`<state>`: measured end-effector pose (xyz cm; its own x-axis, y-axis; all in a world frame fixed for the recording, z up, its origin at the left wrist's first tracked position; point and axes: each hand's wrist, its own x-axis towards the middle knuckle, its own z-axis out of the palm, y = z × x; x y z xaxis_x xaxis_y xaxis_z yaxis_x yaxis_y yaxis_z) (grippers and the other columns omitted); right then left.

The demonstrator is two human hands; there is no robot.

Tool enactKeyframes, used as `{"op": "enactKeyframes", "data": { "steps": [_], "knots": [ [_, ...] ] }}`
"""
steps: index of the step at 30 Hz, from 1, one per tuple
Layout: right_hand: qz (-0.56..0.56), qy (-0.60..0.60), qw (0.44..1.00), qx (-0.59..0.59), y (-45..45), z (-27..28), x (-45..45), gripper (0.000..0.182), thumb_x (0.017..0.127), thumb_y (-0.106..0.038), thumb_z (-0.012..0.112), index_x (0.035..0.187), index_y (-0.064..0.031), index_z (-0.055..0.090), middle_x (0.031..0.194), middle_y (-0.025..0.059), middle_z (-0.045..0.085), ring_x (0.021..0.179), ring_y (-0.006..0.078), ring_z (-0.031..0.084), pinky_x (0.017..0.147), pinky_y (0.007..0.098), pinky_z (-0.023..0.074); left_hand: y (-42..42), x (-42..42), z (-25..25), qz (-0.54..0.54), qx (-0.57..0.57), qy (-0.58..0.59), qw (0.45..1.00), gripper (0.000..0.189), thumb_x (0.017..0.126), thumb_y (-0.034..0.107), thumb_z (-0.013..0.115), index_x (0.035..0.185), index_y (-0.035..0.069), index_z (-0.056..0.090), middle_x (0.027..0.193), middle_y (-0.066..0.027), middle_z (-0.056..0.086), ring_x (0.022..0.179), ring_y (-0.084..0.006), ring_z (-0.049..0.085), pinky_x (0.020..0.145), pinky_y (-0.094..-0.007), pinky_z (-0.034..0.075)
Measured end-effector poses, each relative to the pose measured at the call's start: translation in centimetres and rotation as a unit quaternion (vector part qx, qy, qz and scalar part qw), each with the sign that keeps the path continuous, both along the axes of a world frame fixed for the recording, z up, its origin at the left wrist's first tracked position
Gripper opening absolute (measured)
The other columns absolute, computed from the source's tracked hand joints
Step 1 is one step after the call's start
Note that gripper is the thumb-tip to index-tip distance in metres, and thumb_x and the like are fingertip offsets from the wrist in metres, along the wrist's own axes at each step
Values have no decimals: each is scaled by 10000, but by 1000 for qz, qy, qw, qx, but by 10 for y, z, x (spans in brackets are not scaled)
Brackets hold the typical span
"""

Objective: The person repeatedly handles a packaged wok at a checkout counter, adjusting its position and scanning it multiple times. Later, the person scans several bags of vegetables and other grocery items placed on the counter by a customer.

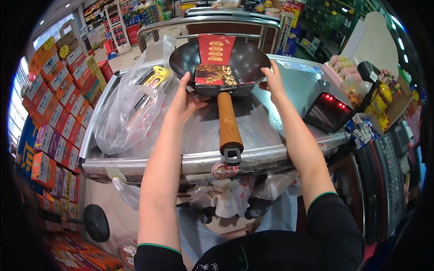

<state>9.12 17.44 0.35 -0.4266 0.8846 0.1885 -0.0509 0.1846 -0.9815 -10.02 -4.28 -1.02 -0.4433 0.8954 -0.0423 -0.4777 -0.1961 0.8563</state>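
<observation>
Between my two hands is a black wok (249,57) with a long wooden handle (228,120) pointing towards me. A red cardboard sleeve (216,50), printed with writing and a food picture, wraps its near rim. My left hand (188,101) grips the wok's near left side, thumb up at the rim and fingers underneath. At the right rim, my right hand (272,81) holds the edge between thumb and fingers. Left of the wok lies a clear plastic bag (125,125) with a long, yellow-carded packaged utensil (156,78) in it. Whether the wok touches the counter is unclear.
The metal checkout counter (203,139) has a rail (210,21) behind it. To the right stand a scanner with red lights (329,111), boxed sweets (346,73) and a keyboard (390,169). Stacked cartons (61,111) rise on the left. Plastic bags (225,200) hang below the front edge.
</observation>
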Motion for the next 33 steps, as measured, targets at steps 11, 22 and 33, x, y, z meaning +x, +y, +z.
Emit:
{"op": "enactKeyframes", "data": {
  "steps": [11, 22, 33],
  "knots": [
    [23, -5, 1000, -12, -7, 6, 3, 734, 790, -280, 543, 1453, -189, 242, 974, 67, 583, 638, 145, 563, 558, 292, 462, 1, -8, -6, -26, 10, -9, 1000, 713, 799, 597, 571, 1288, 113, 382, 1153, -177, 566, 959, -311, 607, 856, -457, 423],
    [9, -1, 1000, 4, -9, 1, -6, 728, 818, -327, 542, 1449, -164, 217, 939, 81, 576, 694, 152, 572, 561, 286, 455, -5, -7, -2, -15, 8, 31, 999, 654, 812, 615, 547, 1195, 89, 483, 1168, -136, 562, 986, -317, 609, 888, -462, 407],
    [-34, -9, 998, 44, 1, -9, -9, 721, 815, -325, 523, 1440, -127, 225, 899, 85, 578, 688, 156, 561, 551, 296, 438, 0, -3, -8, -14, 15, 46, 999, 675, 834, 625, 506, 1215, 68, 465, 1147, -130, 588, 974, -308, 625, 825, -415, 444]
  ]
}}
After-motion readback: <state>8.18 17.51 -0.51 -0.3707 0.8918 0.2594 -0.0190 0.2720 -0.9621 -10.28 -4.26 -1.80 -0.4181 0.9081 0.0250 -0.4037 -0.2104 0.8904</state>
